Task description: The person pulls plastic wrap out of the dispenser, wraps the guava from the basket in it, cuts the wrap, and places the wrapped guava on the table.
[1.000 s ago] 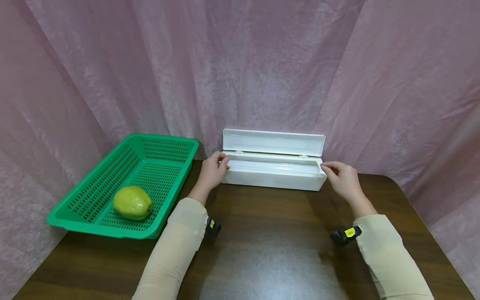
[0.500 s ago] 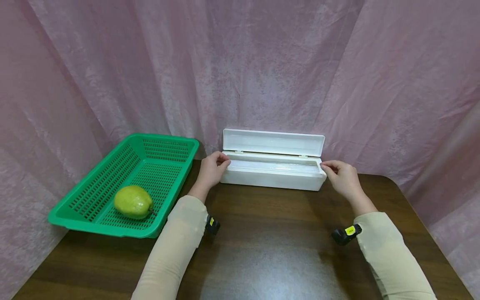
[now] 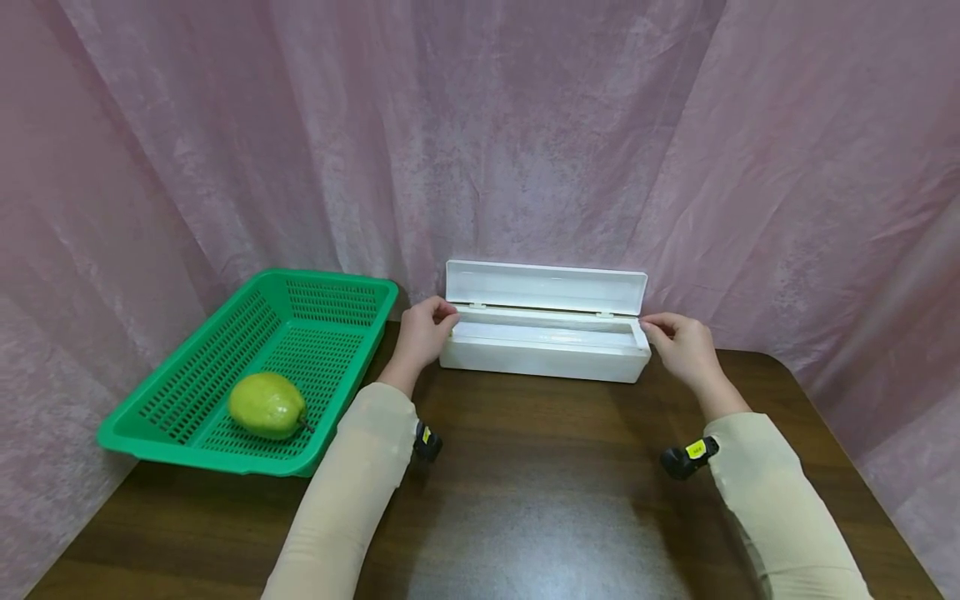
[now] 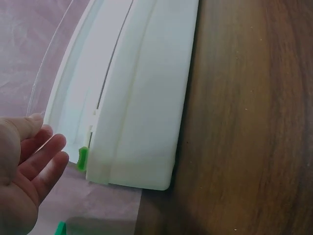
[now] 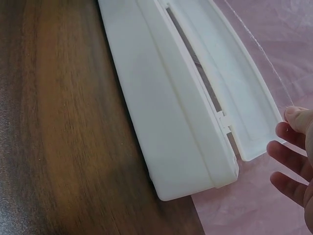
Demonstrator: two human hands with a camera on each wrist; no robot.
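Observation:
A long white cling film box (image 3: 543,360) stands on the table with its lid (image 3: 546,287) raised. Inside it lies a pale roll (image 3: 543,335). My left hand (image 3: 422,337) is by the box's left end, and my right hand (image 3: 682,346) is by its right end. Each pinches a corner of clear cling film between thumb and index finger. The film's thin edge (image 4: 41,66) runs from the left thumb in the left wrist view. In the right wrist view the film edge (image 5: 266,55) reaches the right thumb; the other right fingers are loosely bent.
A green plastic basket (image 3: 112,435) stands left of my left arm, with a yellow-green pear (image 3: 266,406) in it. Pink curtain (image 3: 555,150) hangs behind the brown wooden table (image 3: 540,467). A small green clip (image 4: 82,159) sits at the box's left end.
Both hands have risen slightly, the right one also drifting a little left. Their pinch on the film looks the same. Basket and pear stay put.

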